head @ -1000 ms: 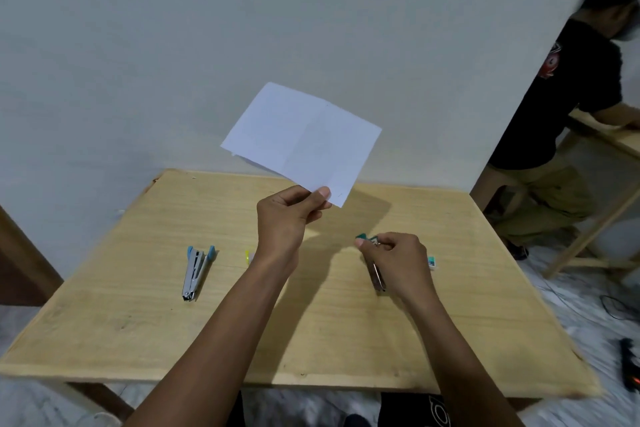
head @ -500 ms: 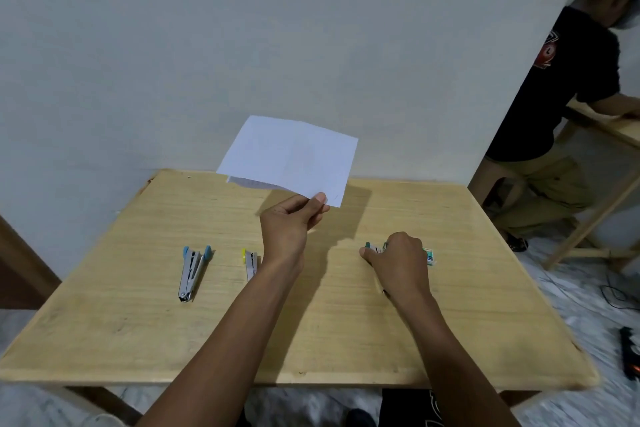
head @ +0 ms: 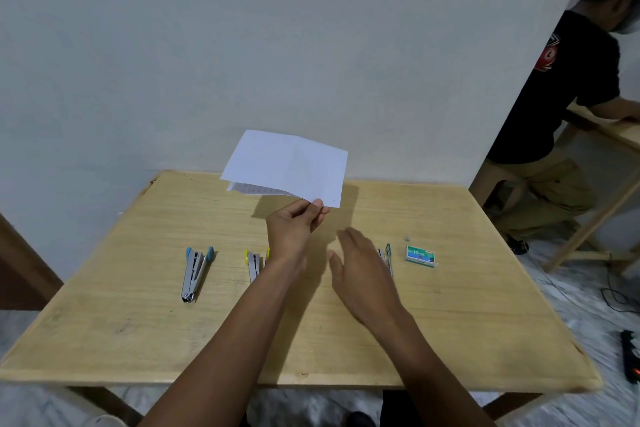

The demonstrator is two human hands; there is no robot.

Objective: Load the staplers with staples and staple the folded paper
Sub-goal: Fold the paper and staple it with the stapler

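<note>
We hold a folded white sheet of paper [head: 287,165] in our left hand [head: 294,229], pinched by its near right corner between thumb and fingers. The sheet is lifted above the far side of the light wooden table [head: 138,322], beyond the hand, and its lower layer hangs slightly open at the left edge.

Our right hand [head: 362,270] is released, with its fingers stretched forward and loosely spread, grasping nothing. It sits just right of the left wrist; we cannot tell whether it touches the wood.

Just right of the right hand lies a metal stapler with green plastic ends [head: 387,258], partly hidden by that hand. Further right of it rests a small green box of staples [head: 420,255], with a tiny grey scrap [head: 408,238] just beyond the box.

Left of the left wrist, partly covered by it, lies a metal stapler with yellow ends [head: 254,265]. Well to the left of that is a metal stapler with blue ends [head: 195,272], opened into a narrow V.

Far off to the right of the hands, a person in a black shirt [head: 561,108] leans over another wooden table.
</note>
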